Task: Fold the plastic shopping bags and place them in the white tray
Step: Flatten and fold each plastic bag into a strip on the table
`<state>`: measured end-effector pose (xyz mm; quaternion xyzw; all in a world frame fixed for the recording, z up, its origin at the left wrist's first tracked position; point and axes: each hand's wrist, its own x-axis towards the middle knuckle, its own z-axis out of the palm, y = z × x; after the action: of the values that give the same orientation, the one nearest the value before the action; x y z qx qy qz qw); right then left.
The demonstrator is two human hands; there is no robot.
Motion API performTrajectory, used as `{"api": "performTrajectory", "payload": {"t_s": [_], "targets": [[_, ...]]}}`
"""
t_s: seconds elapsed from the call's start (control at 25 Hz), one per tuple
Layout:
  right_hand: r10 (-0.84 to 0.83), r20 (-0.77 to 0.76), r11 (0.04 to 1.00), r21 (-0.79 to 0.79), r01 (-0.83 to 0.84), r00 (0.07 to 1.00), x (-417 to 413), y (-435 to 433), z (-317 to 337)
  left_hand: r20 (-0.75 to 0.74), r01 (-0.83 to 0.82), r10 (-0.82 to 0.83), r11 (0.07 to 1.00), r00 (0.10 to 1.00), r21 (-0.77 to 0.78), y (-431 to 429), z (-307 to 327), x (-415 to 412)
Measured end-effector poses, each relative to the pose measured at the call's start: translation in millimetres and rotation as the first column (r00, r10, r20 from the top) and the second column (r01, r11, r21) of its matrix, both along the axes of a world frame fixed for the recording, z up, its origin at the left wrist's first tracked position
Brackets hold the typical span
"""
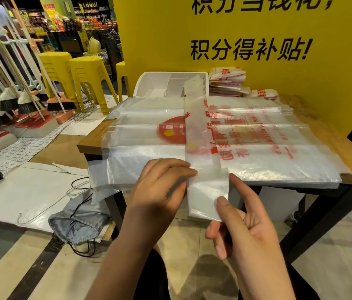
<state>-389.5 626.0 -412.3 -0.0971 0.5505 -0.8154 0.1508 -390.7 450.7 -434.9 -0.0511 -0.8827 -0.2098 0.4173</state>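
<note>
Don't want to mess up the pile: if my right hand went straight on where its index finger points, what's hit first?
Probably the folded bag strip your right hand pinches: the index fingertip lies beside its edge. Past that comes the stack of flat bags, though depth is unclear.

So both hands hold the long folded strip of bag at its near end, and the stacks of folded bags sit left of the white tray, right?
Not quite: the head view shows the stacks of folded bags right of the white tray, not left. The left hand and right hand do hold the strip of bag at its near end.
</note>
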Motion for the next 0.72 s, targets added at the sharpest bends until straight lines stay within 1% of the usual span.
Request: {"api": "performTrajectory", "payload": {"t_s": [0.08, 0.12, 0.16, 0.2, 0.24, 0.28, 0.32, 0.36, 0.44, 0.52, 0.6, 0.72], "targets": [[0.072, -0.044, 0.997, 0.022, -0.071, 0.996, -3, 5, 1, -0.031, -0.002, 0.003, 1.0, 1.0, 0.018, -3, -1, -4], [0.12, -0.097, 0.989, 0.095, -0.111, 0.988, -6, 11, 2, -0.028, -0.001, 0.002, 1.0, 1.0, 0.024, -3, -1, -5], [0.164, -0.189, 0.961, 0.253, -0.113, 0.968, -12, 19, 1, -0.023, 0.004, -0.003, 1.0, 1.0, 0.03, -3, -1, -5], [0.194, -0.311, 0.887, 0.461, -0.031, 0.93, -20, 26, 0, -0.019, 0.014, -0.013, 0.999, 1.0, 0.036, -2, -2, -6], [0.213, -0.45, 0.77, 0.624, 0.135, 0.867, -30, 32, -2, -0.021, 0.027, -0.026, 0.999, 0.999, 0.04, -2, -2, -6], [0.241, -0.59, 0.65, 0.688, 0.323, 0.771, -40, 34, -4, -0.026, 0.041, -0.04, 0.998, 0.999, 0.043, -1, -2, -7], [0.273, -0.693, 0.567, 0.676, 0.47, 0.668, -50, 33, -5, -0.031, 0.053, -0.051, 0.998, 0.998, 0.047, 0, -3, -8], [0.284, -0.763, 0.543, 0.628, 0.558, 0.581, -58, 31, -6, -0.036, 0.06, -0.058, 0.997, 0.998, 0.047, 2, -3, -8], [0.267, -0.84, 0.597, 0.53, 0.603, 0.473, -69, 22, -7, -0.049, 0.075, -0.073, 0.997, 0.996, 0.032, 3, -3, -7], [0.247, -0.87, 0.643, 0.476, 0.6, 0.426, -74, 18, -7, -0.044, 0.112, -0.111, 0.994, 0.993, 0.022, 2, -3, -7], [0.239, -0.877, 0.677, 0.458, 0.576, 0.418, -78, 17, -7, -0.028, 0.142, -0.141, 0.99, 0.99, 0.022, -1, -2, -8], [0.263, -0.85, 0.708, 0.491, 0.507, 0.456, -82, 17, -10, -0.017, 0.147, -0.147, 0.989, 0.989, 0.013, -4, 0, -10]]}}
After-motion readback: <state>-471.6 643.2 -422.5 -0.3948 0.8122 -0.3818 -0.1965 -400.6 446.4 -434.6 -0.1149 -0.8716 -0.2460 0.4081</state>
